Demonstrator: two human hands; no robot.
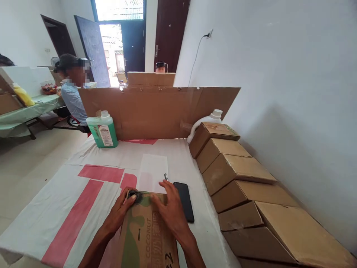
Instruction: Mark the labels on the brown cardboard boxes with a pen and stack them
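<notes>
My left hand [118,212] pinches a small dark object [133,195] at the far edge of the coconut carton [149,234]. My right hand [170,210] lies flat on that carton, fingers spread. A black phone [186,201] sits just right of the carton, with a white sheet [153,173] beyond it.

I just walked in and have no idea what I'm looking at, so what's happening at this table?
A person is pressing both hands on the top of a printed carton. The left hand holds a small dark tool at the edge of the carton, while the right hand lies flat on it. A black phone lies just right of that hand. Plain brown boxes line the wall, and a green bottle stands by a cardboard screen.
</notes>
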